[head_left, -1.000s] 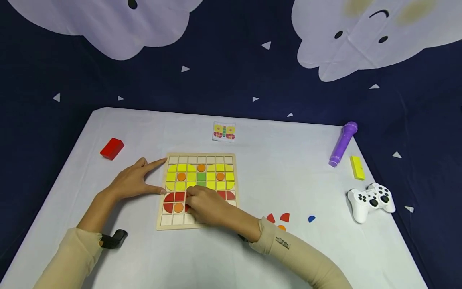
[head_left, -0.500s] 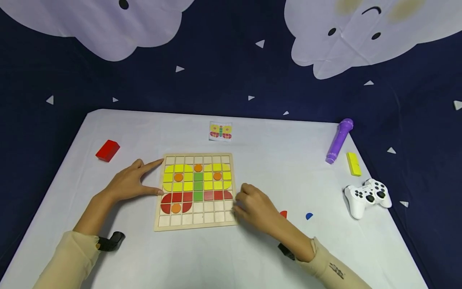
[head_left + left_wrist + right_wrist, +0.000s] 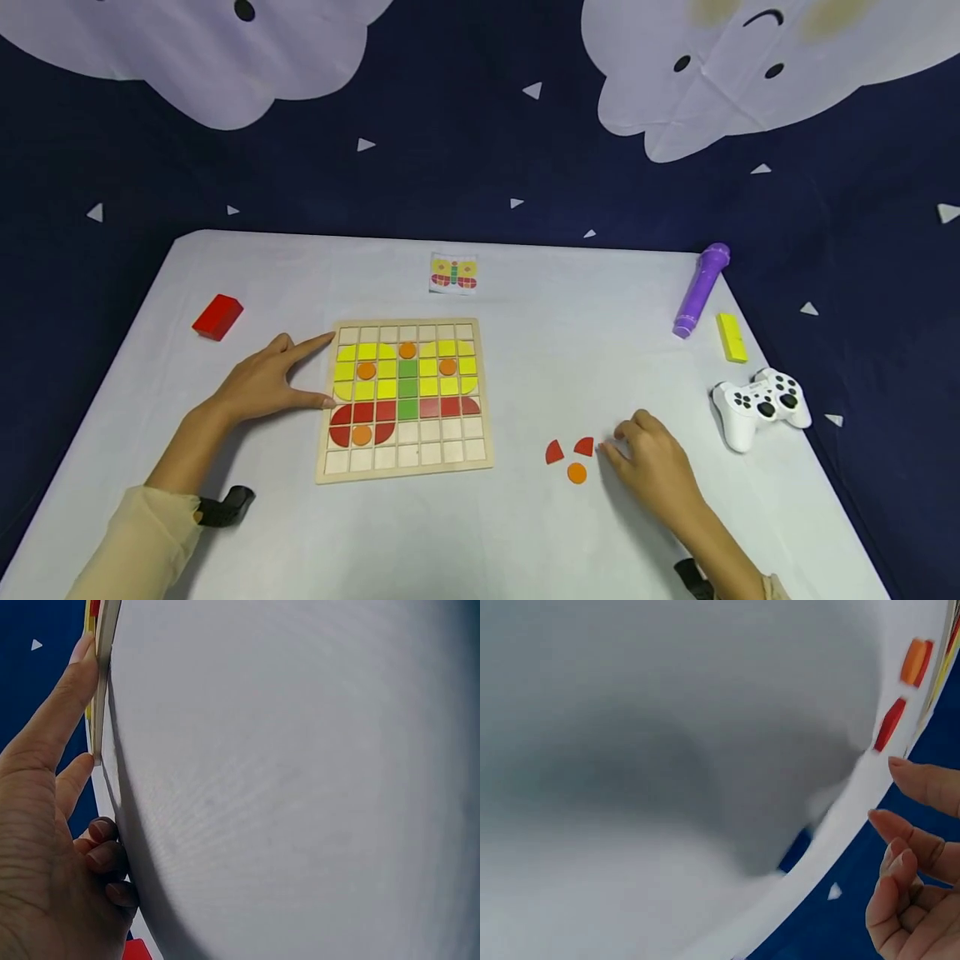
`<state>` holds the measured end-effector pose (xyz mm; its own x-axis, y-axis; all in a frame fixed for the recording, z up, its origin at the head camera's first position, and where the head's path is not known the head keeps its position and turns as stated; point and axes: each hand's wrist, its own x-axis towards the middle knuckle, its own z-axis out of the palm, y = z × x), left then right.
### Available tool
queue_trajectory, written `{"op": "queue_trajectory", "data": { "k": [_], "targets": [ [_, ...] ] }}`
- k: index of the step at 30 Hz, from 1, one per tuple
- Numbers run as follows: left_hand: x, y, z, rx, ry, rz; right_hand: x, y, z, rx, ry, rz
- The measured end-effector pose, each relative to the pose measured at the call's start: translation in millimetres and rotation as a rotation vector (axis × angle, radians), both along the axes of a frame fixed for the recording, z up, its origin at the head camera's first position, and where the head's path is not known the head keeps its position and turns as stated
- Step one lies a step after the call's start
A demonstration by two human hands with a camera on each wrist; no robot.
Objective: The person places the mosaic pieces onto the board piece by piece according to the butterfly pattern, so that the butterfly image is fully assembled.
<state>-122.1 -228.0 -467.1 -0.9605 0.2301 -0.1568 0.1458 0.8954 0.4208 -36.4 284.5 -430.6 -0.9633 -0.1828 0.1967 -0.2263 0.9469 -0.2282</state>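
Note:
My left hand (image 3: 262, 379) braces the left edge of a wooden grid board (image 3: 405, 475), thumb and index finger straight and spread apart. The other fingers are curled under in the left wrist view. On the board lie yellow, green, red and orange flat pieces, with a row of red squares (image 3: 363, 412) and an orange disc (image 3: 362, 435) on the lower left. My right hand (image 3: 656, 471) hovers over the table, thumb and index finger parted with nothing between them. Just left of its fingertips lie a red quarter-circle piece (image 3: 584, 447), another red piece (image 3: 553, 452) and an orange disc (image 3: 577, 473).
A butterfly picture card (image 3: 453, 273) lies behind the board. A red block (image 3: 217, 317) is at the left. On the right are a purple microphone (image 3: 701, 290), a yellow block (image 3: 731, 337) and a white game controller (image 3: 761, 408). A blue piece (image 3: 796, 850) shows in the right wrist view.
My right hand has left the lower part of the board and moved right to the loose pieces, uncovering a red piece beside the orange disc. My left hand stays at the board's edge.

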Motion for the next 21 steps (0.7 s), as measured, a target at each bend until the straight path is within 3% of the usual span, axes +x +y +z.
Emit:
{"op": "queue_trajectory", "data": {
  "k": [5,12,21],
  "targets": [
    [1.7,-1,0.6,0.001,0.000,0.005,5.0,18,-2.8,0.012,0.029,-0.099],
    [2.9,-1,1.1,0.000,-0.006,0.011,5.4,26,-6.2,0.031,-0.060,-0.178],
    [2.2,1,1.0,0.002,-0.009,0.011,0.8,29,-10.0,0.020,-0.066,-0.175]
  ]
}}
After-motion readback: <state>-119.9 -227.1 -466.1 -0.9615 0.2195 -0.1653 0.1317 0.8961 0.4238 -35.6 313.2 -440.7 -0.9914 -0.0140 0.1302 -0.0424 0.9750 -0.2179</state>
